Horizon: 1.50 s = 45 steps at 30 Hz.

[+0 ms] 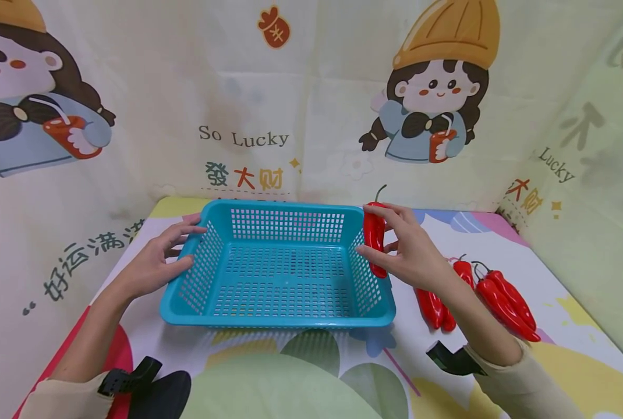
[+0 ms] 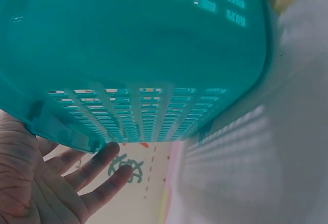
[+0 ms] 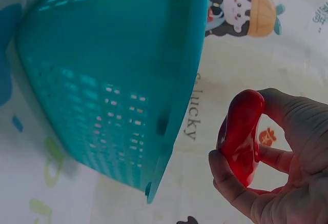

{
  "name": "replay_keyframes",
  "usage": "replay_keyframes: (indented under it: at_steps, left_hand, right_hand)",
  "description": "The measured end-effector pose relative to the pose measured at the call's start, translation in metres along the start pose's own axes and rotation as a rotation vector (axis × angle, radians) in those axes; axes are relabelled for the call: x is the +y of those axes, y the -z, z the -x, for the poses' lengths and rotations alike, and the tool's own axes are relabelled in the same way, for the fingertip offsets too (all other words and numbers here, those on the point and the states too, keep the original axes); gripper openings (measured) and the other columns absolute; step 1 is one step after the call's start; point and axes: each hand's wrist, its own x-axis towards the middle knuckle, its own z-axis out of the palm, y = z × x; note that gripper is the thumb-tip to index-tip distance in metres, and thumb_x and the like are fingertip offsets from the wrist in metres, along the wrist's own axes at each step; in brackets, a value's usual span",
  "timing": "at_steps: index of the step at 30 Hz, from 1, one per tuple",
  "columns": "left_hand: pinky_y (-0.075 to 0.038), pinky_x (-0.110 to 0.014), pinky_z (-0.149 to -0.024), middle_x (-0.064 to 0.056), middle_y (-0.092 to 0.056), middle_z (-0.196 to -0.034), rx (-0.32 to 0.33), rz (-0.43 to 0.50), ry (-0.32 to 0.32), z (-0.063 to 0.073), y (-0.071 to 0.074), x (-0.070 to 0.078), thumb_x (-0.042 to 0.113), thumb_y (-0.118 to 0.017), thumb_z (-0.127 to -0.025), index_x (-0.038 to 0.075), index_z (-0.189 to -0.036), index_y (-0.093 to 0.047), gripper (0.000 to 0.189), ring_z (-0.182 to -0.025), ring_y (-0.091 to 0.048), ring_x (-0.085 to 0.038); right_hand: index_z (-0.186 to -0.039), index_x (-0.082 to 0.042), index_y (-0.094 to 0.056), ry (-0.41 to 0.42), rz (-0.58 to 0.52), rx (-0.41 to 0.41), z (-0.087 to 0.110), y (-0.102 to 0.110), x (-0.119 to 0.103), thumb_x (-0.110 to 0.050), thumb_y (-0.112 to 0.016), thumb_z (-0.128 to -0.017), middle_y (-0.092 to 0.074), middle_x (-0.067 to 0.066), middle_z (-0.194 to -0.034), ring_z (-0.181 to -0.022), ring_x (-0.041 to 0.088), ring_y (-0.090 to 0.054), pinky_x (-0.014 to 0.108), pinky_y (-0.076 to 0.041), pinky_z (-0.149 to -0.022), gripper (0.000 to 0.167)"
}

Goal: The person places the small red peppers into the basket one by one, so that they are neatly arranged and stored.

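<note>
A teal plastic basket (image 1: 285, 321) with perforated walls stands upright on the table, and I see nothing inside it. My left hand (image 1: 154, 265) touches its left rim; in the left wrist view the fingers (image 2: 97, 167) look fairly straight and spread beside the outer wall. A long glossy red chili pepper (image 1: 374, 238) with a curved green stem is pinched between the thumb and fingers of my right hand (image 1: 408, 244), upright over the basket's right rim. Several more red peppers (image 1: 505, 302) lie to the right of the basket, some partly behind my right forearm.
The table is covered with a colourful printed cloth (image 1: 259, 378). Behind and on both sides hang pale fabric walls (image 1: 332, 105) printed with cartoon figures and lettering. A dark rounded object (image 1: 162, 396) shows near the left sleeve at the front.
</note>
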Motion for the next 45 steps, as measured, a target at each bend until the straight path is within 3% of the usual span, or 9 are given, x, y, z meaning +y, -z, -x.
replay_keyframes:
  at_steps: [9, 21, 45]
  left_hand:
    - [-0.045, -0.076, -0.094, -0.022, -0.026, -0.165, -0.008, -0.014, -0.001, 0.000, 0.001, -0.001, 0.000, -0.063, -0.093, 0.002, -0.146, -0.049, 0.054, -0.132, -0.045, -0.058]
    - [-0.046, -0.075, -0.093, -0.021, -0.027, -0.165, -0.009, -0.023, -0.005, 0.001, 0.003, -0.003, 0.001, -0.064, -0.094, 0.003, -0.145, -0.051, 0.053, -0.130, -0.048, -0.056]
    - [-0.048, -0.074, -0.093, -0.021, -0.026, -0.165, -0.010, -0.010, -0.014, 0.001, 0.002, -0.005, 0.004, -0.065, -0.094, 0.003, -0.145, -0.051, 0.053, -0.130, -0.048, -0.056]
  right_hand:
    - [-0.154, -0.019, -0.043, 0.040, -0.043, -0.006, -0.011, -0.007, -0.022, -0.023, -0.090, -0.077, -0.036, 0.015, -0.158, -0.123, 0.033, -0.055, 0.046, -0.063, -0.076, 0.090]
    - [-0.153, -0.019, -0.045, 0.134, -0.097, -0.011, -0.023, -0.014, -0.051, -0.023, -0.089, -0.078, -0.040, 0.012, -0.155, -0.122, 0.028, -0.056, 0.041, -0.064, -0.076, 0.088]
    - [-0.152, -0.018, -0.045, 0.225, -0.236, -0.045, -0.046, -0.041, -0.094, -0.026, -0.087, -0.081, -0.043, 0.006, -0.151, -0.122, 0.020, -0.052, 0.031, -0.062, -0.076, 0.083]
